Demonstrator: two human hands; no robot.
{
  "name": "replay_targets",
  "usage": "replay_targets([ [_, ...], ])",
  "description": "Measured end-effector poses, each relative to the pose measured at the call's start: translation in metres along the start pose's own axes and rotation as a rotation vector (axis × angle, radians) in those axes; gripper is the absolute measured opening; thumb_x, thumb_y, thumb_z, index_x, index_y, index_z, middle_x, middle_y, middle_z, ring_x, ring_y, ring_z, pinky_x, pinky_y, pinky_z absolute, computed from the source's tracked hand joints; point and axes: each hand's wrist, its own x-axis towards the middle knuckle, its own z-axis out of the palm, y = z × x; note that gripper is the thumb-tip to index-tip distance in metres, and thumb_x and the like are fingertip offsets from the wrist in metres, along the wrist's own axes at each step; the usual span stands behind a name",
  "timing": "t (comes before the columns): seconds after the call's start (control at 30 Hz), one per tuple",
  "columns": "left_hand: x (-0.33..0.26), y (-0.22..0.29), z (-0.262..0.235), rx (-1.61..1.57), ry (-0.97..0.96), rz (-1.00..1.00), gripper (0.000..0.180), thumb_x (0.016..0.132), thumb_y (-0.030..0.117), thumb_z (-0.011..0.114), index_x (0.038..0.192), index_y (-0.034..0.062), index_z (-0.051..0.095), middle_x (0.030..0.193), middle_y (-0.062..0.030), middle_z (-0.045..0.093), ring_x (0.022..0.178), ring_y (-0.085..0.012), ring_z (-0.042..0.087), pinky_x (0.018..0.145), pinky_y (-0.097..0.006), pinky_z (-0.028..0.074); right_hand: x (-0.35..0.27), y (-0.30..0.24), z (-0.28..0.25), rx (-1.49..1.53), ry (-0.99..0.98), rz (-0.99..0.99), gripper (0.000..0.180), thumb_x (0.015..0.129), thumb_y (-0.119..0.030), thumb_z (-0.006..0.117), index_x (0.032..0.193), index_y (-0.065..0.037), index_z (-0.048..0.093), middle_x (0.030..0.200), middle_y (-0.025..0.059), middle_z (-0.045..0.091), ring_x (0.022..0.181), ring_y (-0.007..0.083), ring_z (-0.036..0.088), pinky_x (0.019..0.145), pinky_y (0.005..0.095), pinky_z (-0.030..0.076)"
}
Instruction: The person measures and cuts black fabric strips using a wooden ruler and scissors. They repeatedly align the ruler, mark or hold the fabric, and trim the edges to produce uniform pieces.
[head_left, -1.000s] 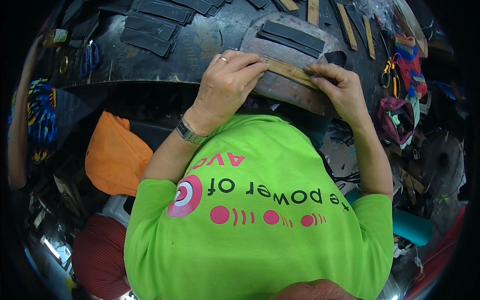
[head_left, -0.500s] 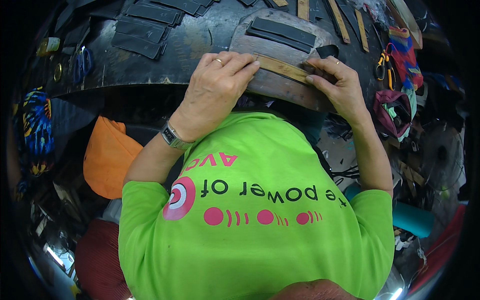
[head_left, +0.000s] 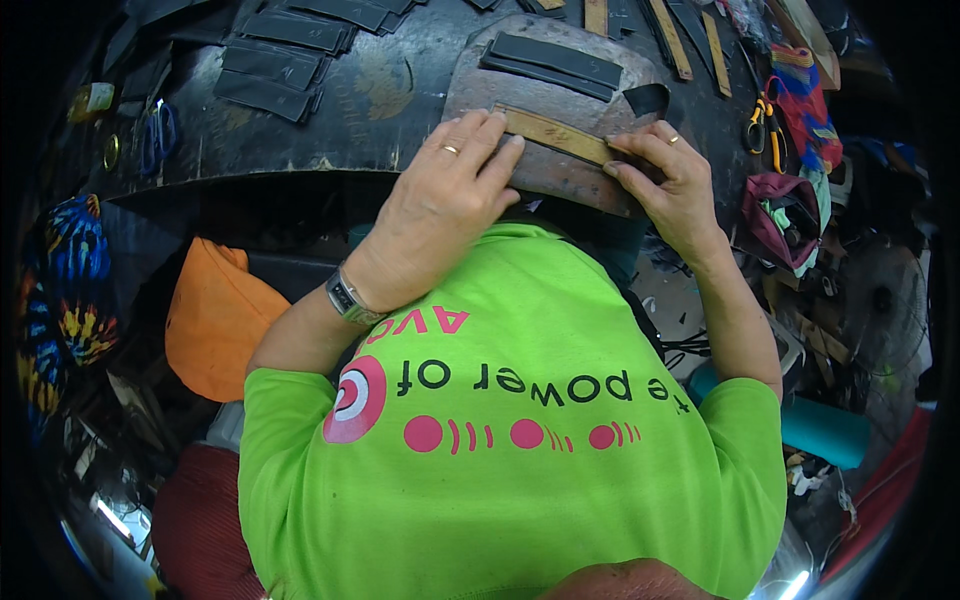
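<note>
A flat yellowish-brown strip with a dark edge (head_left: 553,135) lies aslant on a worn board (head_left: 640,80). Its right end is pinched between the thumb and fingers of my right hand (head_left: 670,180). My left hand (head_left: 455,190) rests at the strip's left end, fingers extended over the board's near-left part and the thumb apart from them; its fingertips partly cover that end. Just beyond the strip, a small stack of black strips (head_left: 555,65) sits on the same board. A dark curved piece (head_left: 648,100) is by the board's right side.
Stacks of black pieces (head_left: 270,75) cover the far left of the dark table (head_left: 370,120). Blue-handled scissors (head_left: 158,138) and a tape roll (head_left: 111,151) lie at left. More brown strips (head_left: 668,40), orange-black pliers (head_left: 765,125) and a maroon pouch (head_left: 785,215) are at right.
My left hand has shifted slightly left and nearer, its fingers loosening from the strip's end, baring more of the strip. My right hand still pinches the other end. The whole view has shifted slightly.
</note>
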Motion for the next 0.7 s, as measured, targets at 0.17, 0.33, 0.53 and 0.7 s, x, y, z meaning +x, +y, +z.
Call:
replay_targets([
  [0.17, -0.001, 0.011, 0.002, 0.008, -0.07, -0.014, 0.065, 0.073, 0.027, 0.081, 0.13, 0.0052, 0.058, 0.13, -0.0202, 0.053, 0.126, -0.0381, 0.048, 0.106, -0.047, 0.042, -0.001, 0.0, 0.003, -0.03, 0.049, -0.071, 0.024, 0.079, -0.002, 0.075, 0.103, 0.0, 0.07, 0.087, 0.0096, 0.061, 0.076, 0.0218, 0.064, 0.068, 0.0295, 0.05],
  [0.33, 0.002, 0.018, 0.008, 0.117, -0.135, -0.016, 0.075, 0.075, 0.037, 0.078, 0.143, 0.0198, 0.05, 0.13, -0.0202, 0.049, 0.125, -0.0406, 0.043, 0.104, -0.05, 0.04, -0.003, -0.001, 0.008, -0.029, 0.085, -0.1, 0.023, 0.08, -0.002, 0.073, 0.103, -0.001, 0.07, 0.087, 0.0115, 0.061, 0.076, 0.0254, 0.065, 0.068, 0.0335, 0.052],
  [0.53, 0.004, 0.018, 0.013, 0.221, -0.182, 0.002, 0.081, 0.075, 0.039, 0.078, 0.148, 0.0254, 0.043, 0.128, -0.0189, 0.046, 0.122, -0.0387, 0.041, 0.102, -0.049, 0.038, -0.004, 0.0, -0.001, 0.053, 0.099, -0.056, 0.016, 0.089, -0.007, 0.067, 0.103, 0.0, 0.071, 0.097, 0.0093, 0.064, 0.089, 0.0197, 0.063, 0.078, 0.0304, 0.049],
  [0.7, 0.004, 0.019, 0.016, 0.263, -0.187, 0.005, 0.083, 0.074, 0.036, 0.079, 0.148, 0.0255, 0.043, 0.128, -0.019, 0.046, 0.122, -0.0385, 0.042, 0.102, -0.048, 0.039, 0.005, 0.007, -0.023, 0.426, 0.253, 0.091, 0.036, 0.106, -0.024, 0.044, 0.112, 0.003, 0.067, 0.107, 0.0079, 0.064, 0.097, 0.0131, 0.059, 0.085, 0.025, 0.045],
])
